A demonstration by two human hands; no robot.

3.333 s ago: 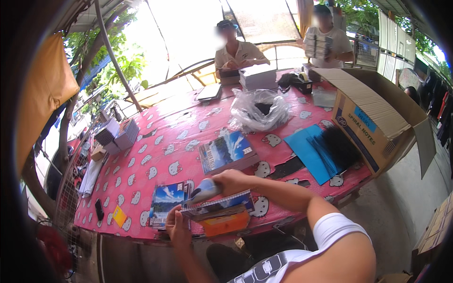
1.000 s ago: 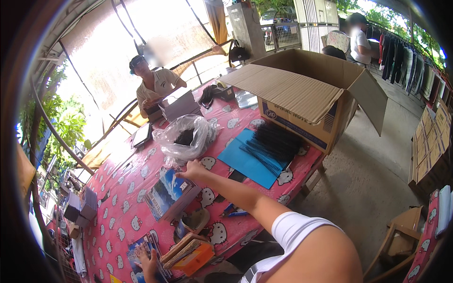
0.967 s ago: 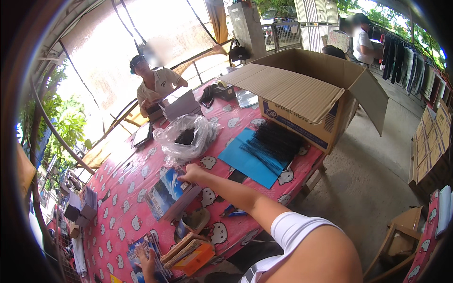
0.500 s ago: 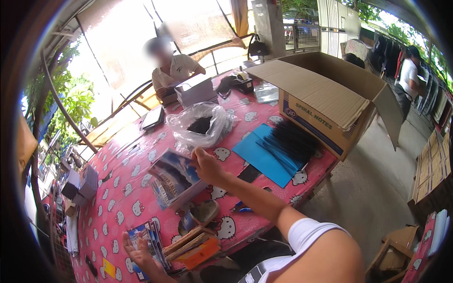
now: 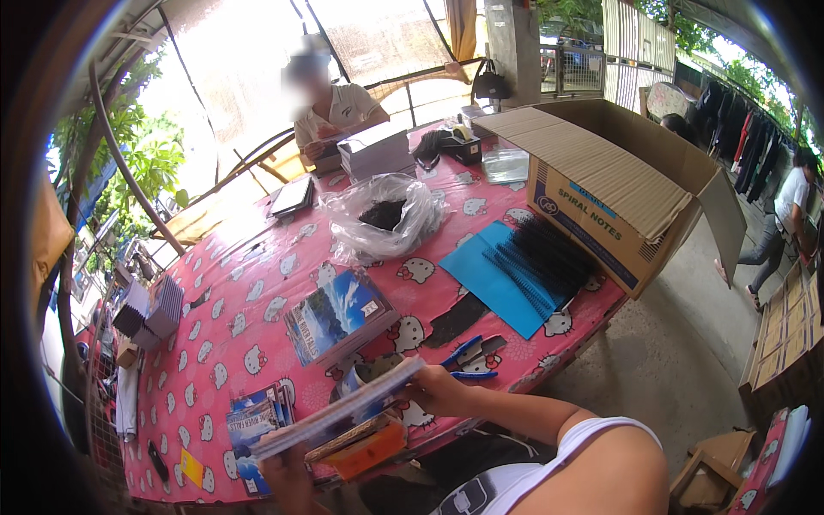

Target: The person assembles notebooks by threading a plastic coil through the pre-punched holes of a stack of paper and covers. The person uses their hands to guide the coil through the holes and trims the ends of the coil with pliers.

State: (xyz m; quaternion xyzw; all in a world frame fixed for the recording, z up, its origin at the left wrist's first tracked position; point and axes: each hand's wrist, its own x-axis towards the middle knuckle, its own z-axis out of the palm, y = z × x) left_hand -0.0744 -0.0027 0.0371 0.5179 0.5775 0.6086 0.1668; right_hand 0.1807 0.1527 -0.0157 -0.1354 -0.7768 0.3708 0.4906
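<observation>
Head view: right hand [image 5: 438, 390], back from its reach toward the notebook stack [image 5: 339, 316], now grips a thin booklet [image 5: 339, 414]; left hand [image 5: 287, 468] clasps its other end.

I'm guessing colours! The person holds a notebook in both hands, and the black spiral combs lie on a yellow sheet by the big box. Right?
Not quite. In the head view the black spiral combs lie on a blue sheet, not yellow. The rest holds: both hands hold the notebook, beside the cardboard box.
</observation>
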